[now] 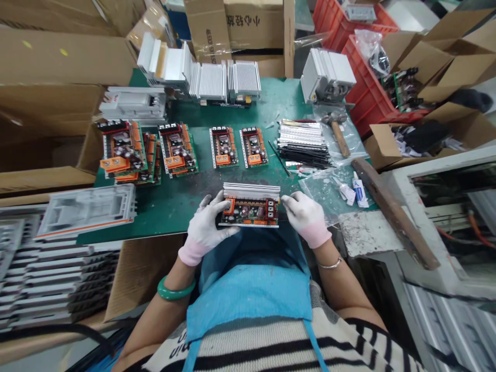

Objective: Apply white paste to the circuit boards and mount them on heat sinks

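Observation:
In front of my apron I hold a circuit board (pixel 253 212) with orange terminal blocks, set against a finned aluminium heat sink (pixel 251 191). My left hand (pixel 207 222), in a white glove with a pink cuff, grips the left end, its thumb along the lower edge. At the right end is my gloved right hand (pixel 304 214), its thumb and fingertips pinched together close to the board's corner. Whether it pinches a small part there is hidden. Beyond the heat sink, two single circuit boards (pixel 222 147) lie on the green table (pixel 201 194).
Stacked boards (pixel 124 147) lie at left, finned heat sinks (pixel 244 80) behind. At right are metal strips (pixel 300 135), a hammer (pixel 339 134), glue tubes (pixel 359 191) and a long wooden bar (pixel 395 212). Red crates (pixel 364 90) and cardboard boxes (pixel 42 129) flank the table.

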Tool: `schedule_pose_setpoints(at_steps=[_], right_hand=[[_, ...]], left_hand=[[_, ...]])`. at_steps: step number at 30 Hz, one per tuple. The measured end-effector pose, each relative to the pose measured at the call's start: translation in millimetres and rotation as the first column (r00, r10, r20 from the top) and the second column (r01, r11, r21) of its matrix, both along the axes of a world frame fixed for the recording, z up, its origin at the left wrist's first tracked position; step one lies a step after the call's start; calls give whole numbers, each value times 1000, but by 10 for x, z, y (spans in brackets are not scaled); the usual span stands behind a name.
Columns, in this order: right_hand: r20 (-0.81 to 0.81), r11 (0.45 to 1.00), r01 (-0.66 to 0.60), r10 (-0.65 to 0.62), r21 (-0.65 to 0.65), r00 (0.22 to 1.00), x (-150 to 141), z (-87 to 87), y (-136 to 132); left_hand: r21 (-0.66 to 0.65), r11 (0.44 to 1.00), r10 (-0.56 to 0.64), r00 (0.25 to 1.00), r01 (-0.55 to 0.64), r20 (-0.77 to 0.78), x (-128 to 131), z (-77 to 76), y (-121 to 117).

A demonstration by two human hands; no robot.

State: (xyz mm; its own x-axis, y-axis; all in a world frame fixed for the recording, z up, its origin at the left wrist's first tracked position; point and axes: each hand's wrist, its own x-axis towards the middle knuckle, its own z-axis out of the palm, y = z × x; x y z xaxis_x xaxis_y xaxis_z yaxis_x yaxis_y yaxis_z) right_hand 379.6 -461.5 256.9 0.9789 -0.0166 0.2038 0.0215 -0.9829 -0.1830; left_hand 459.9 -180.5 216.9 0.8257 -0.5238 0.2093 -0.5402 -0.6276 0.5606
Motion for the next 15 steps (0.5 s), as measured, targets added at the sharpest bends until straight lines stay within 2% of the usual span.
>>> schedule_pose_setpoints(at_steps=[2,5,9,12,15], right_hand=[[-32,996,-64,62,-58,998,40,63,-43],[-85,994,-105,104,-11,991,107,87,-120],[-56,992,-80,86,94,995,149,-35,-170],[8,993,-49,48,112,999,137,-141,-157],[41,992,-90,87,87,995,108,-172,-138]], left_hand=[[3,1000,6,1000,-6,-3,-2,3,5],[8,1000,10,1000,-10,4,-2,-4,10],[11,1000,1,1000,-2,16,-6,-24,9],[4,1000,24,999,-24,26,-15,-38,8],[10,1000,26,999,-26,19,-21,-32,9]])
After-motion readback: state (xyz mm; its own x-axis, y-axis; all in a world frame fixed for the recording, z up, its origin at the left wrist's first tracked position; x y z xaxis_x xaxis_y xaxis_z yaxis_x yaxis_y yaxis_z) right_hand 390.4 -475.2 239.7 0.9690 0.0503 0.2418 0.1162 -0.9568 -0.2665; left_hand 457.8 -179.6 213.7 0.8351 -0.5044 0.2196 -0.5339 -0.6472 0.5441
